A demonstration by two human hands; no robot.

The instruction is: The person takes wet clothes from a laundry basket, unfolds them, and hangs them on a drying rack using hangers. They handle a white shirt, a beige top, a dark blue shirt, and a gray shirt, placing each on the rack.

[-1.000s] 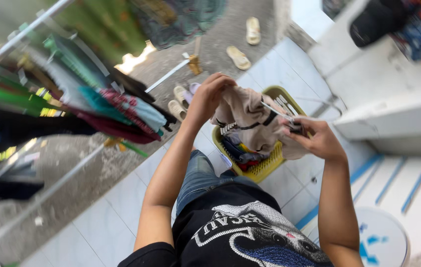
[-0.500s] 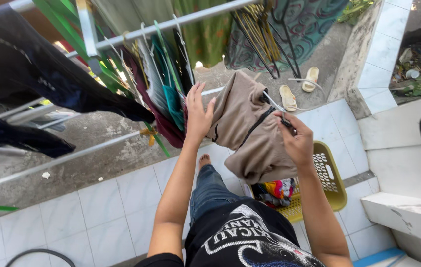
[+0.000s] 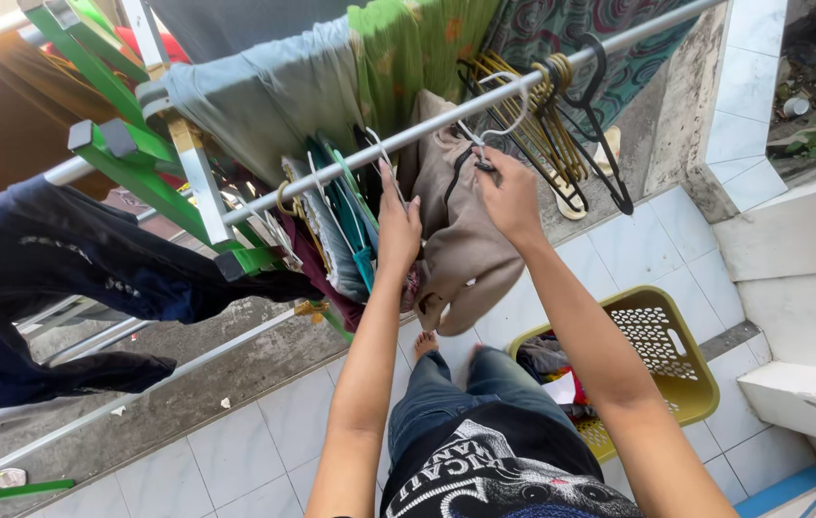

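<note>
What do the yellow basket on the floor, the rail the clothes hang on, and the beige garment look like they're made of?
Basket: likely moulded plastic, given its even yellow colour and grid of small holes.
Rail: probably metal tubing, pale grey with a dull sheen.
Beige garment: soft fabric, matte, folding and drooping under the right hand; the fibre can't be told.

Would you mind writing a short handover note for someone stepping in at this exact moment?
Right hand: holds the white hanger by its hook at the metal rail; whether the hook is fully over the rail, I cannot tell.
Left hand: open, pressed against the beige garment beside the clothes already hung.
Done: the beige garment is on its hanger, up at the rail.
Left: more laundry sits in the yellow basket on the tiled floor; spare hangers hang further along the rail.
</note>
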